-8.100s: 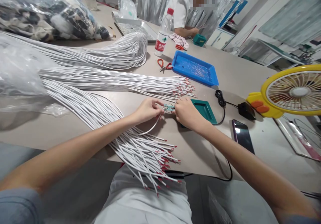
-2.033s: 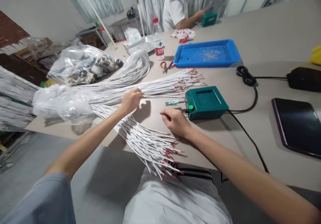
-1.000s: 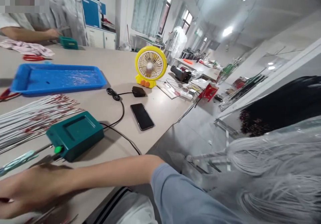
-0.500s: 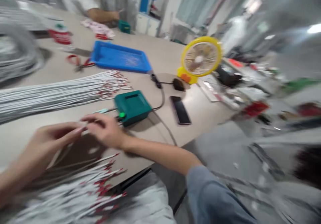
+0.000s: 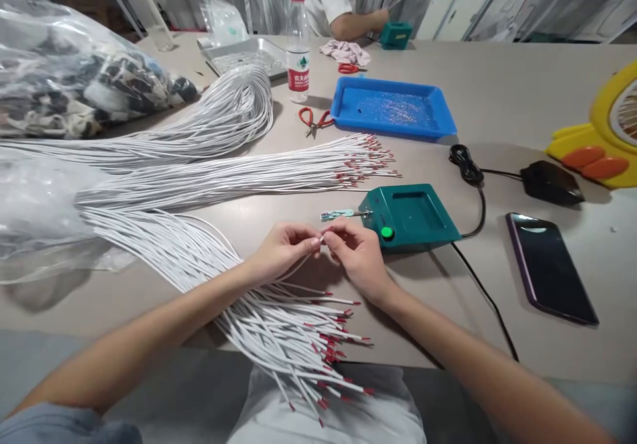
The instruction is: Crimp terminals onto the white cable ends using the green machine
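And here are the hands at close quarters: the left hand (image 5: 279,251) pinches one white wire (image 5: 322,238), and the right hand (image 5: 361,255) closes thumb and finger at its end, the two sets of fingertips nearly meeting. That wire is above the surface (image 5: 527,112), toward the near edge, in front of the clip (image 5: 338,214) on the box (image 5: 411,215). The step in hand looks like fine finger work on the wire's end; the next move calls for a light, steady pinch. What the fingers do to the tip is too small to tell.

Now the count! One wire held. Three bundles: the near bundle (image 5: 279,324), its red tips over the near edge; the middle bundle (image 5: 239,175); the looped bundle (image 5: 239,109), nearest the far edge. Wires in each are too many to number. One tray (image 5: 342,109), one pair of cutters (image 5: 312,124) just beside it, one phone (image 5: 547,268) toward the near edge's right end, one bottle (image 5: 298,59) toward the far edge.
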`<state>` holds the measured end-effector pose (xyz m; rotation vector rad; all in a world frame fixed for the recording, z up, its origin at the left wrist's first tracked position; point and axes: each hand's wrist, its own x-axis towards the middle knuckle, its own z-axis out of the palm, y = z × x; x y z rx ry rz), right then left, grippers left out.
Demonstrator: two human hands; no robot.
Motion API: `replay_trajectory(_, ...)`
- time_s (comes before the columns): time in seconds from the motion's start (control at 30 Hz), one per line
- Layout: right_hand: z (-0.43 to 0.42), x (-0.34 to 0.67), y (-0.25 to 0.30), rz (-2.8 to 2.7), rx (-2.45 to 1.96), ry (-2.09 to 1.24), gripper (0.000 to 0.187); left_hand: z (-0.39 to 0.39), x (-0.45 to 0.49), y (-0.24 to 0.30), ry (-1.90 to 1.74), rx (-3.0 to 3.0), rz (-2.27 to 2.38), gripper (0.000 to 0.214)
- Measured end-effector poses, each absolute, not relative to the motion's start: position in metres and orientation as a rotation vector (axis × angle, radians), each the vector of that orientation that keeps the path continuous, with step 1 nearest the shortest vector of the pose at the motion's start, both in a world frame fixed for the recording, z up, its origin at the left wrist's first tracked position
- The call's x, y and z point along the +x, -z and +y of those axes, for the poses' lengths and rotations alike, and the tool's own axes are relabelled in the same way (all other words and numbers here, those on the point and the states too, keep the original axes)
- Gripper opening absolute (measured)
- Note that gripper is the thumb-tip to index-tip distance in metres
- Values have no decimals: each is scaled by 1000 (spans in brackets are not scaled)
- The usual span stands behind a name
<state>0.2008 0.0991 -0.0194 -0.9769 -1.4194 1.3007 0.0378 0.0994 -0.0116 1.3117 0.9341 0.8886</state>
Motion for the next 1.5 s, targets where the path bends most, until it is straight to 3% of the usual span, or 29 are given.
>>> replay_trajectory(0.6,92,207,7,-1519,-813,-1046,13,100,35,6,-756,1134,756,33)
replay_trajectory(0.8,91,208,13,-1585,-849,-632,5,100,35,6,-811,1013,807,29)
replay_trajectory(0.97,93,207,21,-1798,-875,-280,29,97,36,6,-821,1008,831,27)
replay_trajectory(1.5,103,210,22,-1882,-867,-417,36,100,38,6,-890,1138,943,31)
